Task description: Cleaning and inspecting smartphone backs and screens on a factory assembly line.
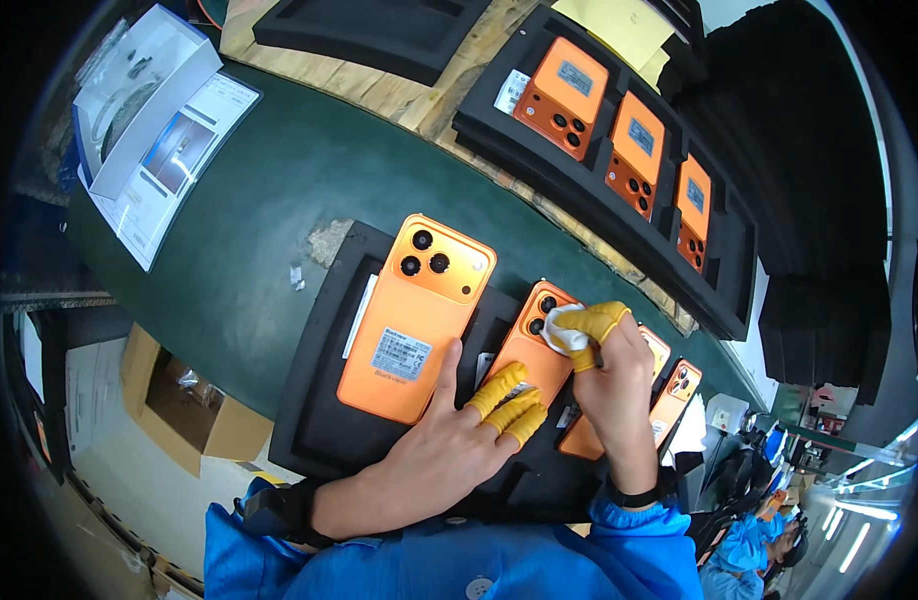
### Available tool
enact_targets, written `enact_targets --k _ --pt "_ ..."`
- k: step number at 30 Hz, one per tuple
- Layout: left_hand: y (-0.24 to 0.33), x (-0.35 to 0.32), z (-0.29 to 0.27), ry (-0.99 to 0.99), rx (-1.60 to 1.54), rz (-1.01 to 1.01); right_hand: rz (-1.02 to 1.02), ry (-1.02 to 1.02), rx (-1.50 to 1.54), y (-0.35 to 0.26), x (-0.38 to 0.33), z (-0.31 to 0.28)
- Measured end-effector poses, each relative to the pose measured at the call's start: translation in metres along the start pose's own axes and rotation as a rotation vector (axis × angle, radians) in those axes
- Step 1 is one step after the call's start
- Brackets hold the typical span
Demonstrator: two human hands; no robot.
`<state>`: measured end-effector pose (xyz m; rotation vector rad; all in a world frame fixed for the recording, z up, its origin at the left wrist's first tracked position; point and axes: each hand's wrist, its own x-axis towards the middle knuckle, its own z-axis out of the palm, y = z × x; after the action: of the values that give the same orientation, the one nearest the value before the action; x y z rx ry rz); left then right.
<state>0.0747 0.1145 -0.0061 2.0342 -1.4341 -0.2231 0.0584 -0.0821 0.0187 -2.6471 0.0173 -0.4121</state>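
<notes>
Three fingers of my left hand (419, 465), some wearing yellow finger cots, lie stretched across the lower part of an orange phone (532, 357) set back-up in a black foam tray (314, 405). Its index finger touches the edge of a larger-looking orange phone (419, 310) with three camera lenses and a grey label. My right hand (621, 375), also with yellow finger cots, pinches a white cloth (557, 335) against the first phone's camera area. Beyond that wrist, more orange phones (672, 402) sit in the tray, partly hidden by my arm.
At the far right, a second black foam tray (489, 140) holds three orange phones. Far left are a white box (149, 110) and a printed sheet (214, 115) on the green mat (249, 210). An open carton (234, 430) stands lower left. A co-worker (739, 550) in blue is at lower right.
</notes>
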Motion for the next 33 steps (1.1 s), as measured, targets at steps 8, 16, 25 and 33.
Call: enact_targets --k 8,16,25,33 --pt "0.002 0.002 -0.009 -0.293 0.054 -0.042 -0.029 0.063 0.019 -0.004 0.017 0.025" --pt "0.002 0.003 0.001 -0.076 0.076 -0.001 0.154 0.142 -0.007 0.01 0.021 0.02" --pt "0.002 0.0 -0.002 -0.101 0.101 -0.013 0.194 0.163 -0.189 0.023 -0.01 -0.006" --pt "0.001 -0.017 -0.03 0.073 0.168 -0.056 0.082 0.134 0.09 -0.019 0.018 -0.015"
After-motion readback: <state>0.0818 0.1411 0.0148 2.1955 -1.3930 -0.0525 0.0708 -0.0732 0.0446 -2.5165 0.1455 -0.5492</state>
